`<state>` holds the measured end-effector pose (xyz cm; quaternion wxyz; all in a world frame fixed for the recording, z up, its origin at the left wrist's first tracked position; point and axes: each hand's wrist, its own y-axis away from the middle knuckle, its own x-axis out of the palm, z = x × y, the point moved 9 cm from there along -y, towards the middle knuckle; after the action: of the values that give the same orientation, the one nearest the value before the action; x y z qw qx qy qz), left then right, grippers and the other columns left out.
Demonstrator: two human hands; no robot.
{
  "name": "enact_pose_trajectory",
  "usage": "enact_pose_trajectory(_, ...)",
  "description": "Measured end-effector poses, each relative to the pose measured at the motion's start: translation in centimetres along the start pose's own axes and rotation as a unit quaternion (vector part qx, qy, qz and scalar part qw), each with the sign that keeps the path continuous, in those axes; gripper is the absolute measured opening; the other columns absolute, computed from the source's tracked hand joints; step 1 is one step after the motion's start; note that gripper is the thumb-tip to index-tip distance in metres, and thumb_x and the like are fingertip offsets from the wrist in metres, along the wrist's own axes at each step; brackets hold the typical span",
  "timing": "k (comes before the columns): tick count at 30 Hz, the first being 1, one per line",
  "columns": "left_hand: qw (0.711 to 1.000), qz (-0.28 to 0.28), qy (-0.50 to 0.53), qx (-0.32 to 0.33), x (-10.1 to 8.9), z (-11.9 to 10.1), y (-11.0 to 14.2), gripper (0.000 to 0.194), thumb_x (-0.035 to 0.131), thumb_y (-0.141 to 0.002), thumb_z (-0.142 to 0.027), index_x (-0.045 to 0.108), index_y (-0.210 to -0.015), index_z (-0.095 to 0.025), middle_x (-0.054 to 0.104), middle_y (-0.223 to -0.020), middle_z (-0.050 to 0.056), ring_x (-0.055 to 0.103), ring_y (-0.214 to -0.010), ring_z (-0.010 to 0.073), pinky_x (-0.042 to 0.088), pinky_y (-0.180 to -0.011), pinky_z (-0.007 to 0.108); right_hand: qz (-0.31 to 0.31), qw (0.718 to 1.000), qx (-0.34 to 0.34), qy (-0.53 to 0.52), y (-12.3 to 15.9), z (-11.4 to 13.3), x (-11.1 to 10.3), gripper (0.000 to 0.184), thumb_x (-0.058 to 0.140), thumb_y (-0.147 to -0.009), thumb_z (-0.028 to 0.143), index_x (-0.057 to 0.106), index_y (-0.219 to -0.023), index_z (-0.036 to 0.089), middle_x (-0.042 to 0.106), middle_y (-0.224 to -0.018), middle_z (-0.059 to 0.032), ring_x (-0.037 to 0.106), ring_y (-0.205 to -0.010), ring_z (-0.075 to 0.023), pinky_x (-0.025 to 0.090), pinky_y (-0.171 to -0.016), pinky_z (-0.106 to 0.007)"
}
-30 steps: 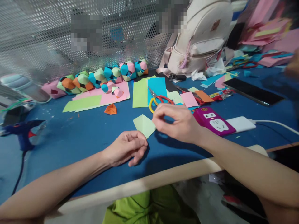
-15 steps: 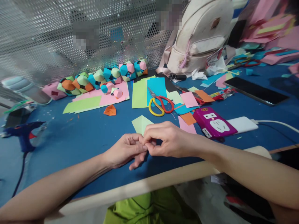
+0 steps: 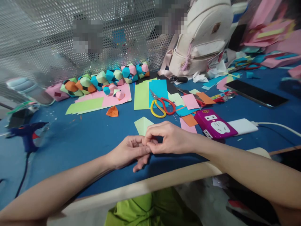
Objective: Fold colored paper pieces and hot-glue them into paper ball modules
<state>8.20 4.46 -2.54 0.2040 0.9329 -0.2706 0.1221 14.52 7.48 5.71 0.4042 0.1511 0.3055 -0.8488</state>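
My left hand (image 3: 131, 152) is closed with its thumb against the curled fingers, low over the blue table. The pinched fingertips of my right hand (image 3: 166, 139) meet it at the left thumb and forefinger. Whatever lies between the fingertips, if anything, is too small or hidden. Just behind both hands is a creased pale green paper square (image 3: 142, 125), partly covered by the right hand. Beyond it rest scissors (image 3: 162, 107) with one yellow and one red handle. A small folded orange paper piece (image 3: 112, 111) sits to the left of the square.
Folded paper balls (image 3: 100, 80) line the back by a perforated metal screen (image 3: 131, 37). A blue glue gun (image 3: 29, 133) stands left. On the right are a purple power socket (image 3: 215, 124), a phone (image 3: 256, 92) and paper scraps (image 3: 190, 101). A pale backpack (image 3: 199, 40) stands behind.
My right hand has come down and left from the green paper's right corner to meet my left fingertips. Since half a second ago the hands have barely moved. The paper square stays on the table.
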Motion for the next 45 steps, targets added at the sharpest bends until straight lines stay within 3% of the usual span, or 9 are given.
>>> enact_pose_trajectory(4, 0.998, -0.007, -0.023, 0.050, -0.1, -1.6, 0.3, 0.016, 0.066, -0.075, -0.028, 0.060, -0.075, -0.013, 0.064, -0.058, 0.003, 0.055, -0.041, 0.0113, 0.040, -0.033, 0.020, -0.164, 0.984, 0.069, 0.014, 0.2, -1.5, -4.6, 0.013, 0.046, -0.074, 0.009, 0.057, -0.070, 0.016, 0.057, -0.065, 0.0013, 0.050, -0.058, -0.0089, 0.038, -0.053, -0.021)
enact_pose_trajectory(7, 0.982, -0.101, -0.069, 0.143, -2.7, -4.5, 0.9, 0.013, 0.055, -0.076, -0.020, 0.055, -0.063, -0.015, 0.057, -0.051, 0.000, 0.049, -0.039, 0.0089, 0.035, -0.035, 0.019, -0.278, 0.950, 0.104, 0.092, 1.0, -1.9, -8.2, 0.020, 0.039, -0.075, 0.008, 0.050, -0.061, 0.017, 0.050, -0.057, 0.0026, 0.044, -0.053, -0.0086, 0.033, -0.052, -0.023)
enact_pose_trajectory(10, 0.933, -0.240, -0.149, 0.224, -6.3, -7.3, 1.9, 0.023, 0.046, -0.082, -0.021, 0.047, -0.059, -0.019, 0.049, -0.050, -0.002, 0.047, -0.044, 0.0099, 0.036, -0.041, 0.021, -0.281, 0.932, 0.136, 0.184, 1.1, -2.4, -9.1, 0.021, 0.041, -0.081, 0.014, 0.053, -0.064, 0.017, 0.051, -0.058, 0.0016, 0.043, -0.053, -0.0094, 0.031, -0.054, -0.025)
enact_pose_trajectory(14, 0.863, -0.346, -0.300, 0.214, -8.9, -8.5, 2.1, 0.035, 0.046, -0.089, -0.036, 0.044, -0.058, -0.019, 0.048, -0.051, -0.002, 0.046, -0.046, 0.0093, 0.037, -0.045, 0.022, -0.237, 0.930, 0.143, 0.244, 0.6, -3.1, -7.9, 0.021, 0.046, -0.086, 0.019, 0.060, -0.101, 0.016, 0.057, -0.065, 0.0006, 0.049, -0.057, -0.0121, 0.035, -0.056, -0.026)
enact_pose_trajectory(20, 0.841, -0.308, -0.393, 0.208, -7.1, -7.8, 0.8, 0.030, 0.063, -0.079, -0.037, 0.048, -0.099, -0.020, 0.059, -0.081, -0.001, 0.054, -0.061, 0.0107, 0.043, -0.055, 0.024, -0.125, 0.945, 0.121, 0.276, 0.0, -3.7, -4.0, 0.027, 0.050, -0.086, 0.018, 0.059, -0.111, 0.015, 0.064, -0.112, -0.0114, 0.062, -0.088, -0.0199, 0.047, -0.080, -0.035)
enact_pose_trajectory(25, 0.845, -0.310, -0.378, 0.214, -6.6, -7.2, 0.8, 0.024, 0.059, -0.079, -0.027, 0.051, -0.100, -0.018, 0.053, -0.074, -0.003, 0.051, -0.058, 0.0093, 0.044, -0.054, 0.023, -0.076, 0.939, 0.207, 0.265, 0.3, -5.1, -2.4, 0.043, 0.054, -0.087, 0.032, 0.051, -0.125, 0.013, 0.060, -0.122, -0.0148, 0.060, -0.099, -0.0258, 0.047, -0.084, -0.041)
enact_pose_trajectory(32, 0.837, -0.336, -0.365, 0.232, -7.3, -7.5, 1.3, 0.024, 0.063, -0.077, -0.027, 0.056, -0.097, -0.016, 0.060, -0.076, -0.001, 0.053, -0.061, 0.0099, 0.043, -0.057, 0.023, -0.119, 0.946, 0.290, 0.085, 0.4, -6.9, -2.4, 0.060, 0.059, -0.076, 0.017, 0.042, -0.133, 0.009, 0.061, -0.093, -0.0068, 0.057, -0.067, -0.0127, 0.047, -0.065, -0.028)
enact_pose_trajectory(40, 0.758, -0.302, -0.540, 0.207, -8.8, -8.1, 0.8, 0.017, 0.057, -0.081, -0.028, 0.069, -0.089, -0.018, 0.071, -0.084, 0.005, 0.062, -0.078, 0.0177, 0.046, -0.072, 0.030, -0.094, 0.976, 0.128, 0.150, -0.1, -5.3, -0.5, 0.039, 0.050, -0.077, 0.008, 0.055, -0.115, 0.015, 0.058, -0.085, -0.0025, 0.053, -0.068, -0.0122, 0.045, -0.066, -0.027)
enact_pose_trajectory(45, 0.751, -0.232, -0.569, 0.240, -8.4, -8.3, 0.3, 0.015, 0.055, -0.081, -0.023, 0.069, -0.081, -0.018, 0.070, -0.082, 0.004, 0.062, -0.078, 0.0172, 0.047, -0.075, 0.031, -0.052, 0.972, -0.005, 0.229, 0.0, -3.6, 0.8, 0.022, 0.044, -0.084, 0.007, 0.062, -0.095, 0.014, 0.063, -0.088, -0.0089, 0.057, -0.083, -0.0181, 0.047, -0.073, -0.032)
